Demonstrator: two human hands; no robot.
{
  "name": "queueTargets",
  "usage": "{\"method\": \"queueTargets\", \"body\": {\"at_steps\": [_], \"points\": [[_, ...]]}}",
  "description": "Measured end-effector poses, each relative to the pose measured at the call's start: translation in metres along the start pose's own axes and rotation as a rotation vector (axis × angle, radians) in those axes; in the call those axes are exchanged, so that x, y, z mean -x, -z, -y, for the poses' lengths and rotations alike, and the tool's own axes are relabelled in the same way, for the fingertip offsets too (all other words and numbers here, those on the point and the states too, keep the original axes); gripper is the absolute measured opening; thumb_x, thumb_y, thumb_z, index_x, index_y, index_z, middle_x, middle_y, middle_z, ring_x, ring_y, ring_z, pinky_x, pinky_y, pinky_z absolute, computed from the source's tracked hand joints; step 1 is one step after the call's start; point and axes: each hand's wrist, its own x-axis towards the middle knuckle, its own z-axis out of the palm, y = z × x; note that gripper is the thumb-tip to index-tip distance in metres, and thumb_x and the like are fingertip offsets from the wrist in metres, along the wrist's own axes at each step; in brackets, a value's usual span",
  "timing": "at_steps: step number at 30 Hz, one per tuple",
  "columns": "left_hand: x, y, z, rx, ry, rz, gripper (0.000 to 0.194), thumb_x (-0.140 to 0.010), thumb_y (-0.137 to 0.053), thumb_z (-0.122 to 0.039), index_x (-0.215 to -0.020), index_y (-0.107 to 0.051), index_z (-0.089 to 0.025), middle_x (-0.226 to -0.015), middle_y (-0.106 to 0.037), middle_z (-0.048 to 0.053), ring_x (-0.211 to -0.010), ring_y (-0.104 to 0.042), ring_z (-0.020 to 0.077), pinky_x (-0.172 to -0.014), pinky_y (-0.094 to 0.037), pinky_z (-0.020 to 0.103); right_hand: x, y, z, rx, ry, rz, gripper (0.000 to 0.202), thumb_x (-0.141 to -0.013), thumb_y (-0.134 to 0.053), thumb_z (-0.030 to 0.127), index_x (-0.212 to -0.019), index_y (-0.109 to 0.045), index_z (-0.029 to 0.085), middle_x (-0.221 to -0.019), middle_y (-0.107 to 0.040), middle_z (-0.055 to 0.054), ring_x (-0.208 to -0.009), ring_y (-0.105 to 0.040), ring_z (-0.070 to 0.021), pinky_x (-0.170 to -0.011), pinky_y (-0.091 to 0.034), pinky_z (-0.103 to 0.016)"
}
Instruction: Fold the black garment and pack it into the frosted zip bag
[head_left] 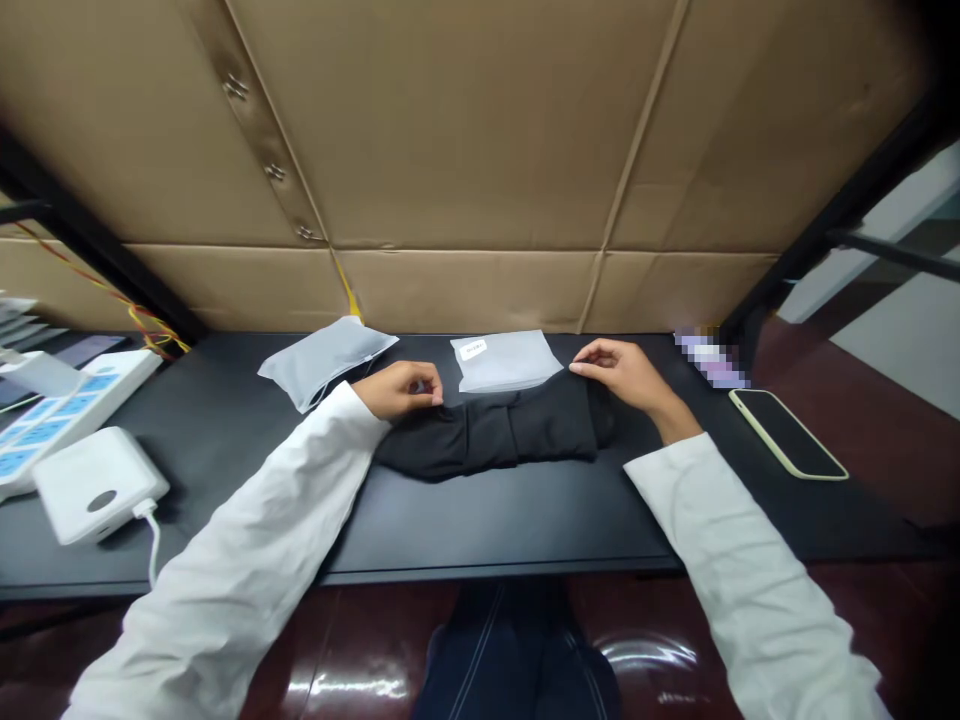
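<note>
A folded black cloth piece (495,430), perhaps a garment, lies lengthwise on the black table in front of me. My left hand (400,390) is closed at its far left part, thumb and fingertips pinching the fabric. At the far right corner, the thumb and forefinger of my right hand (619,375) are pinched together on the cloth's edge. Just beyond the cloth lies a frosted plastic bag (510,362) with a white label. Another frosted bag (326,358), with something dark at its opening, is partly hidden behind my left hand.
A phone (787,433) and a blurred purple item (712,360) lie at the right. To the left are a white power strip (82,410) and a white charger (101,485) with a cable. A cardboard wall (480,150) rises behind the black table (517,525).
</note>
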Motion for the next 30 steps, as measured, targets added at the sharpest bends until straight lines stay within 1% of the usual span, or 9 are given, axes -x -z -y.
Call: {"method": "queueTargets", "body": {"at_steps": [4,7,13,16,19,23,25,28,30], "points": [[0.003,-0.002,0.004,0.076,0.082,0.076,0.046,-0.074,-0.069,-0.058,-0.091,-0.065,-0.015,-0.084,-0.065,0.004,-0.074,-0.057,0.0144,-0.065,-0.043,0.024,0.001,-0.008,-0.007,0.212,-0.002,0.209,0.039,-0.065,-0.080,0.045,-0.095,-0.074,0.021,-0.094,-0.072,-0.003,-0.086,-0.063,-0.0217,-0.079,-0.046,-0.032],[0.001,-0.006,0.007,0.019,0.127,0.105,0.043,-0.069,-0.074,-0.050,-0.092,-0.065,-0.016,-0.074,-0.064,0.000,-0.065,-0.054,0.0122,-0.062,-0.042,0.023,0.001,-0.012,-0.007,0.281,-0.042,0.178,0.035,-0.063,-0.081,0.034,-0.096,-0.074,0.022,-0.096,-0.073,-0.003,-0.091,-0.065,-0.0229,-0.083,-0.046,-0.033],[-0.007,-0.012,-0.001,-0.251,0.038,-0.354,0.016,-0.076,-0.062,-0.031,-0.080,-0.067,-0.016,-0.077,-0.061,0.003,-0.073,-0.054,0.0157,-0.071,-0.043,0.028,-0.002,-0.013,-0.004,0.322,-0.097,-0.043,0.026,-0.060,-0.082,0.027,-0.084,-0.075,0.020,-0.087,-0.074,-0.004,-0.088,-0.065,-0.0243,-0.080,-0.047,-0.034],[-0.001,-0.003,-0.017,-0.170,-0.099,-0.467,0.018,-0.079,-0.066,-0.034,-0.077,-0.069,-0.016,-0.080,-0.060,0.004,-0.076,-0.054,0.0162,-0.073,-0.044,0.029,0.001,0.001,0.000,0.100,-0.047,-0.019,0.029,-0.060,-0.084,0.033,-0.084,-0.074,0.019,-0.081,-0.072,-0.003,-0.080,-0.065,-0.0220,-0.075,-0.049,-0.034],[0.013,0.011,-0.043,0.048,-0.264,-0.234,0.023,-0.076,-0.075,-0.038,-0.072,-0.071,-0.016,-0.076,-0.056,0.002,-0.068,-0.051,0.0122,-0.065,-0.044,0.025,0.008,0.018,0.009,-0.244,0.109,0.216,0.027,-0.059,-0.087,0.036,-0.075,-0.074,0.019,-0.079,-0.072,-0.003,-0.078,-0.066,-0.0203,-0.073,-0.051,-0.032],[0.023,0.007,-0.071,0.140,-0.302,0.348,0.018,-0.072,-0.081,-0.038,-0.072,-0.077,-0.021,-0.075,-0.058,0.003,-0.066,-0.054,0.0116,-0.058,-0.043,0.021,0.016,0.015,0.027,-0.336,0.142,0.963,0.023,-0.067,-0.084,0.036,-0.076,-0.077,0.017,-0.085,-0.076,-0.009,-0.079,-0.069,-0.0208,-0.076,-0.053,-0.031],[0.020,-0.006,-0.076,0.196,-0.294,0.558,0.019,-0.072,-0.081,-0.039,-0.071,-0.076,-0.021,-0.070,-0.061,0.003,-0.062,-0.055,0.0114,-0.053,-0.041,0.020,0.017,0.004,0.033,-0.286,0.062,1.213,0.027,-0.069,-0.083,0.035,-0.088,-0.079,0.015,-0.091,-0.076,-0.010,-0.084,-0.071,-0.0209,-0.079,-0.053,-0.029],[0.016,-0.018,-0.074,0.212,-0.259,0.688,0.021,-0.075,-0.078,-0.040,-0.073,-0.073,-0.020,-0.070,-0.065,0.004,-0.060,-0.056,0.0115,-0.054,-0.041,0.020,0.016,-0.009,0.035,-0.245,0.009,1.254,0.030,-0.068,-0.084,0.034,-0.091,-0.079,0.015,-0.090,-0.077,-0.009,-0.084,-0.071,-0.0202,-0.080,-0.052,-0.027],[0.015,-0.014,-0.069,0.226,-0.178,0.644,0.023,-0.079,-0.074,-0.041,-0.078,-0.071,-0.018,-0.073,-0.067,0.004,-0.063,-0.057,0.0121,-0.058,-0.042,0.020,0.014,-0.010,0.030,-0.236,0.025,1.047,0.029,-0.067,-0.084,0.033,-0.089,-0.079,0.016,-0.088,-0.077,-0.007,-0.084,-0.071,-0.0196,-0.080,-0.052,-0.027]]}}
